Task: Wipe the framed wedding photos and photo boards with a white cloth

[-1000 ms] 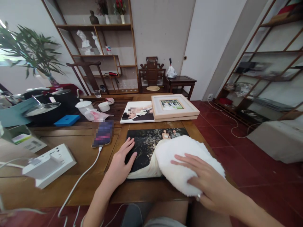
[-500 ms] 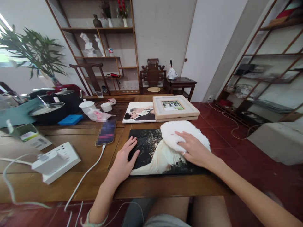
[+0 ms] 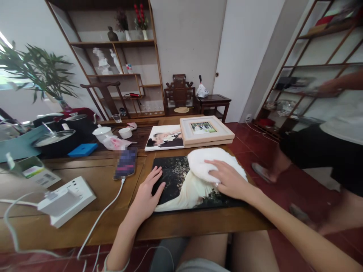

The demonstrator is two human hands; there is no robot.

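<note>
A dark photo panel (image 3: pixel 170 175) showing a long cream dress lies flat on the wooden table (image 3: pixel 198 224) in front of me. My left hand (image 3: pixel 145 190) rests on its left edge with the fingers stretched out and the thumb spread away. A white fluffy cloth (image 3: pixel 198 163) covers the panel's upper right part. On that cloth lies my right hand (image 3: pixel 231 180), index finger extended and the other fingers bent, pressing it against the panel. The cloth hides part of the picture.
Behind the panel lie a photo print (image 3: pixel 167 141) and framed picture (image 3: pixel 210 130). To the left are a charging phone (image 3: pixel 126 164), power strip (image 3: pixel 68 202), cables, white bowl (image 3: pixel 125 132) and black pots (image 3: pixel 56 141). A person (image 3: pixel 337 151) walks at the right.
A person has come into view on the right. The view has shifted slightly. Both my hands stay in place on the panel and cloth.
</note>
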